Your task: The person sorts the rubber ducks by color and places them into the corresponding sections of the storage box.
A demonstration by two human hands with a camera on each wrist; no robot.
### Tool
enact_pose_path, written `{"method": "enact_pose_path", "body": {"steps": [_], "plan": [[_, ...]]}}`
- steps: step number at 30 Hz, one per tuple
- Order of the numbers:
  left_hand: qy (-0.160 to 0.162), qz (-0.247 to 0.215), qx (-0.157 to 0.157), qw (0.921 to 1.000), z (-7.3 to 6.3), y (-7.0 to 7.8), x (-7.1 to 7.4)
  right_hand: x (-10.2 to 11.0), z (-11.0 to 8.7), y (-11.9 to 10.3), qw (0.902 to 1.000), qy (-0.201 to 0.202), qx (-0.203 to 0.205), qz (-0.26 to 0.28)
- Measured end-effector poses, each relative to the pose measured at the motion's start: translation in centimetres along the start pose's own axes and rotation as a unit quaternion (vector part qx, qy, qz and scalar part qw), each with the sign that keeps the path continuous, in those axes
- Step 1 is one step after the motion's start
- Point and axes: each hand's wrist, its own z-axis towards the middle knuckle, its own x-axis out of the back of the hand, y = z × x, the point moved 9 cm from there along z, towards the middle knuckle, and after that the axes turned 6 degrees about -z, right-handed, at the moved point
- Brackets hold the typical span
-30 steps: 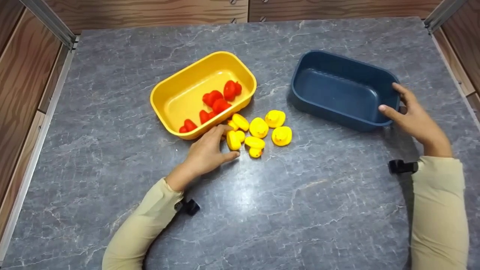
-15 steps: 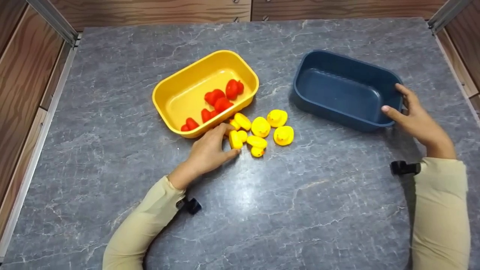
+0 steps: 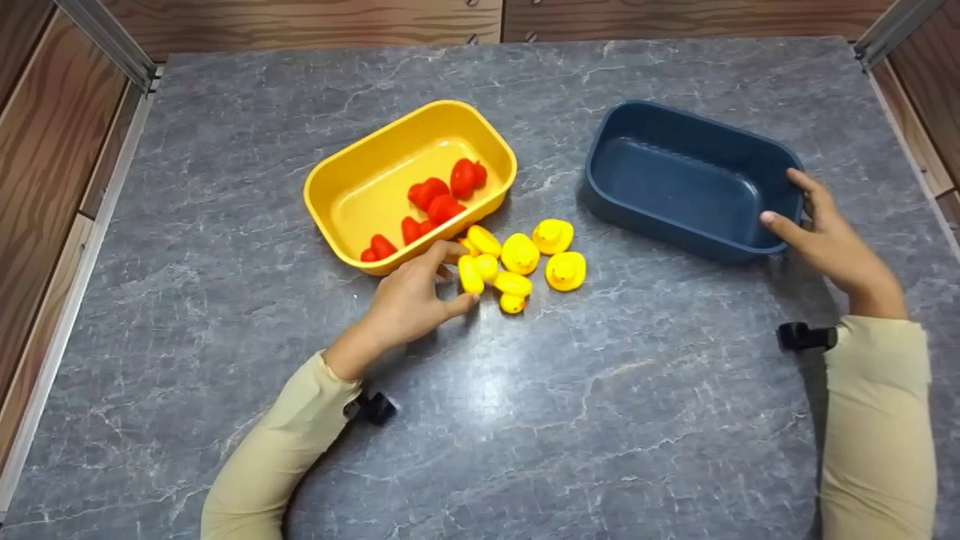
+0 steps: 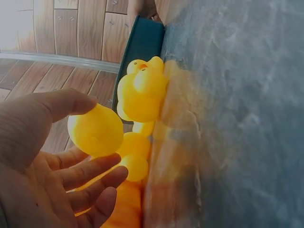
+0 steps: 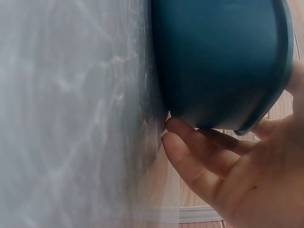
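My left hand (image 3: 409,304) is beside the cluster of yellow rubber ducks in the head view. It pinches one rubber duck (image 4: 95,130) between thumb and fingers, as the left wrist view shows. Close against that one lie the other ducks (image 3: 520,253), several of them, some upright and some on their sides. On the far right my right hand (image 3: 840,240) grips the end of a dark blue tub (image 3: 675,236). Its thumb hooks over the rim, and in the right wrist view the fingertips (image 5: 175,147) lie low along the tub's outer wall.
A yellow tub (image 3: 352,154) stands behind my left hand, with several small red rounded toys (image 3: 429,193) in it. The grey marbled table (image 3: 600,420) is bordered by wood-patterned panels (image 3: 315,26) at the back and sides.
My left hand's thumb and fingers have closed on a duck, which has turned slightly; the wrist has shifted a little left. My right hand still holds the blue tub, which stays in place.
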Motion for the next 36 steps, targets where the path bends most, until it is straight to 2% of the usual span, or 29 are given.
{"method": "enact_pose_path", "body": {"steps": [8,13,24,32,36], "plan": [[0.009,-0.021,-0.037,0.9990,0.0,1.5,0.5,0.0,0.3,0.2,0.9999,-0.006,-0.002,-0.008],[0.010,-0.061,-0.062,0.9962,0.8,2.8,0.4,0.0,0.2,0.2,0.9999,-0.009,-0.003,-0.007],[0.007,-0.149,-0.077,0.9858,4.0,5.7,-0.7,0.0,0.1,0.0,0.9999,-0.012,-0.001,-0.003],[0.020,-0.235,-0.094,0.9674,6.8,8.0,-2.1,0.1,0.0,0.4,0.9999,-0.014,-0.006,-0.008],[0.035,-0.244,-0.099,0.9640,8.2,9.3,-2.7,0.2,-0.1,0.4,0.9998,-0.013,-0.005,-0.014]]}}
